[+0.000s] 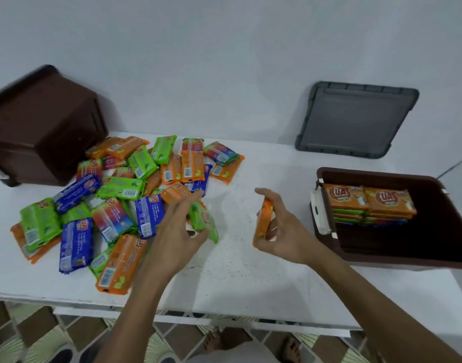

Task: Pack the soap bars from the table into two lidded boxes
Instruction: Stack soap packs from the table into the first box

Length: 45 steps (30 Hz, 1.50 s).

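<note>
Far left, back of the white table (237, 279): closed brown box (44, 127), blurred, against the wall.

In front of it and to its right: loose pile of soap bars (114, 203), in green, blue, orange and multicolour wrappers, overlapping each other, most lying flat. The pile reaches from the box's foot to near the table's front edge.

My left hand (177, 231) is at the pile's right edge, fingers and thumb curled round a green soap bar (205, 222), tilted, just off the heap.

My hands are apart, with bare table between them.

My right hand (279, 229) pinches an orange soap bar (262, 224) on edge, upright, above the table.

Right: open brown box (381, 260) with a white latch (320, 213) on its near-left wall. Inside, against that wall, are two neat stacks of bars (368, 203), orange wrappers on top.

Behind it, a grey lid (355, 119) leans on the wall.
</note>
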### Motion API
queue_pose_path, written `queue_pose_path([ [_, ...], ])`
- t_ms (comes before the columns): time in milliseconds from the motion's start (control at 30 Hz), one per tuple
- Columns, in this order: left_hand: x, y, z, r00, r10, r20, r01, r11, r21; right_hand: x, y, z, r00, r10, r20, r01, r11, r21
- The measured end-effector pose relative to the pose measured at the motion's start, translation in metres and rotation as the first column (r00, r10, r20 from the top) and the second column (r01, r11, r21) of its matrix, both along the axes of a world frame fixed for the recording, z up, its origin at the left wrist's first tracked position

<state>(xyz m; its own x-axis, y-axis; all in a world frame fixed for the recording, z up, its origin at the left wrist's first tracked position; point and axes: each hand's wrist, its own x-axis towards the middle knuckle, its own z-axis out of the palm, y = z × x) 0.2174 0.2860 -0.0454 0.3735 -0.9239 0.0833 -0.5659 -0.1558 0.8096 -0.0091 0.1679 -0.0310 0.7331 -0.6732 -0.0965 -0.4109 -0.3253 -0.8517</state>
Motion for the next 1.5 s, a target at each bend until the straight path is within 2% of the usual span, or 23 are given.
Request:
queue_pose_path([
  [100,-0.017,-0.015,0.012,0.995,-0.012,-0.095,0.006,0.998,-0.068,-0.022,-0.003,0.018,0.96,-0.088,0.264,0.05,0.988,0.145],
  [167,-0.031,-0.025,0.02,0.988,-0.015,-0.153,-0.001,0.994,-0.107,-0.037,-0.007,0.031,0.88,-0.224,0.419,0.099,0.949,0.3],
  [233,-0.046,-0.035,0.026,0.971,-0.029,-0.235,-0.007,0.989,-0.15,-0.053,-0.011,0.043,0.794,-0.347,0.499,0.125,0.897,0.425],
  [267,-0.053,-0.039,0.029,0.963,-0.043,-0.268,-0.004,0.985,-0.171,-0.061,-0.013,0.047,0.776,-0.367,0.512,0.14,0.893,0.427],
  [367,-0.077,-0.054,0.035,0.936,-0.09,-0.339,0.015,0.976,-0.217,-0.082,-0.019,0.053,0.822,-0.345,0.453,0.263,0.935,0.236],
  [467,-0.097,-0.066,0.036,0.926,-0.111,-0.361,0.027,0.973,-0.231,-0.107,-0.026,0.049,0.826,-0.395,0.403,0.387,0.916,0.105],
  [700,-0.136,-0.082,0.046,0.894,-0.122,-0.43,0.0,0.962,-0.274,-0.172,-0.052,0.034,0.852,-0.429,0.301,0.441,0.897,0.032],
  [933,-0.18,-0.103,0.044,0.834,-0.11,-0.54,-0.036,0.967,-0.252,-0.22,-0.077,0.038,0.82,-0.493,0.291,0.493,0.866,0.08],
  [1133,-0.198,-0.115,0.03,0.794,-0.072,-0.603,-0.06,0.979,-0.195,-0.243,-0.089,0.036,0.857,-0.471,0.208,0.45,0.881,0.145],
  [1367,-0.208,-0.122,0.015,0.792,-0.047,-0.608,-0.038,0.991,-0.126,-0.261,-0.108,0.028,0.966,-0.257,0.017,0.243,0.932,0.269],
  [1500,-0.209,-0.123,0.01,0.803,-0.031,-0.596,-0.04,0.994,-0.105,-0.249,-0.113,0.02,0.988,-0.117,-0.098,0.142,0.939,0.312],
])
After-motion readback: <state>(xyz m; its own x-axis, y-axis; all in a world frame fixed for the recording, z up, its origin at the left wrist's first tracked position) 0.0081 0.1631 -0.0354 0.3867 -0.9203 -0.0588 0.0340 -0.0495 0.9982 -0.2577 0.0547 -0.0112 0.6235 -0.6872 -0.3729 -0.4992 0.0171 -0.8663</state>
